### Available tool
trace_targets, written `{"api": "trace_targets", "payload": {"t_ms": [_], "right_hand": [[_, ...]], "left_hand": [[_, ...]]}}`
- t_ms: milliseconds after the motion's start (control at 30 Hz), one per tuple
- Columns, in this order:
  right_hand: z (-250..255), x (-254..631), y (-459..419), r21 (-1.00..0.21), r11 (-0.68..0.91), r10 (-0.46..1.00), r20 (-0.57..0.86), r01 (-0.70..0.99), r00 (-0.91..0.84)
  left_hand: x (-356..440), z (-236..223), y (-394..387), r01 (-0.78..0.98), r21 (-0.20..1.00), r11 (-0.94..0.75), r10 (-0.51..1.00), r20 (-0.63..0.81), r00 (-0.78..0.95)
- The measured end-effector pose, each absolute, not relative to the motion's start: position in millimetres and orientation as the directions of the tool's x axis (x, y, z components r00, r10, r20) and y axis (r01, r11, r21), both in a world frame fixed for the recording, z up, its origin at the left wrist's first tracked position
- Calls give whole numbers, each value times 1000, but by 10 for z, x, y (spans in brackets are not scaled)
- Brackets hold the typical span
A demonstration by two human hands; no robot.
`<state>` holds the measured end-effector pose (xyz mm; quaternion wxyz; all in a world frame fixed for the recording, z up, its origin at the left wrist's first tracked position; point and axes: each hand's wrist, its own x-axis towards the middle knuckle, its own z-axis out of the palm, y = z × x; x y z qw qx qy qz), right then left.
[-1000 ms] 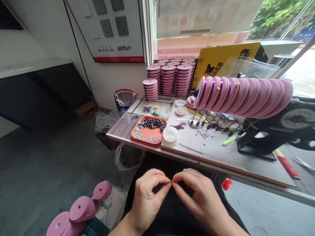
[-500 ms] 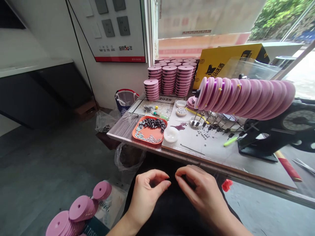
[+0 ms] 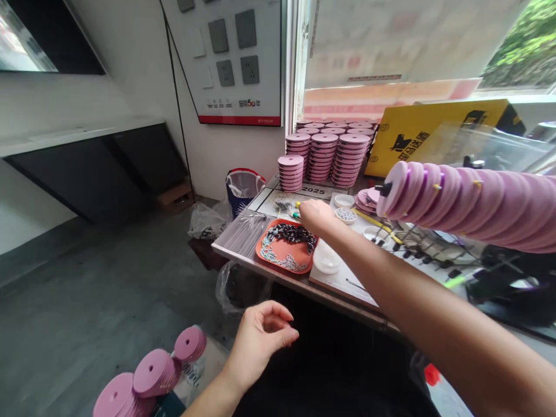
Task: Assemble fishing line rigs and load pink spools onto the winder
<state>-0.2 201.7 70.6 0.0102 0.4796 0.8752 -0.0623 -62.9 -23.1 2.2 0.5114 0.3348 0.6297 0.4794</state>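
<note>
My right hand [image 3: 316,215] is stretched out over the table, just above the far edge of the orange tray [image 3: 284,255] that holds dark beads and small silver parts. Its fingers point away from me and are hidden from view. My left hand [image 3: 260,336] stays low over my dark lap, thumb and forefinger curled in a pinch; whatever they hold is too small to make out. A small white dish [image 3: 326,260] lies right of the tray, and a dish of pale beads [image 3: 346,215] sits beside my right hand.
Stacks of pink discs [image 3: 324,155] stand at the table's back by a yellow box [image 3: 434,133]. A long row of pink discs [image 3: 469,200] hangs on a rod at right. More pink discs [image 3: 147,376] lie on the floor. A bin [image 3: 243,186] stands beside the table [image 3: 243,237].
My right hand has left the left hand at my lap and reached forward to the orange tray. The left hand stays pinched. My head has turned left.
</note>
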Motion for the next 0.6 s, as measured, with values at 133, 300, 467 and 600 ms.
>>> {"api": "trace_targets", "payload": {"t_ms": [133,300,467,600], "right_hand": [[586,-231,2293,-70,476,868,-123,877,-481],[787,12,1830,-131,530,847,22,838,-532],[524,484,798,-880,428,520,53,206,-852],[-1,497,370,-976,-72,537,-211,205,-817]], "left_hand": [[-788,21,-341,-125,945,302,903,-325,-282],[-887,-26,-437,-164,953,254,902,-295,-314],[-884,4,-456,-254,936,243,898,-316,-306],[-859,35,-474,-339,903,262,894,-360,-268]]}}
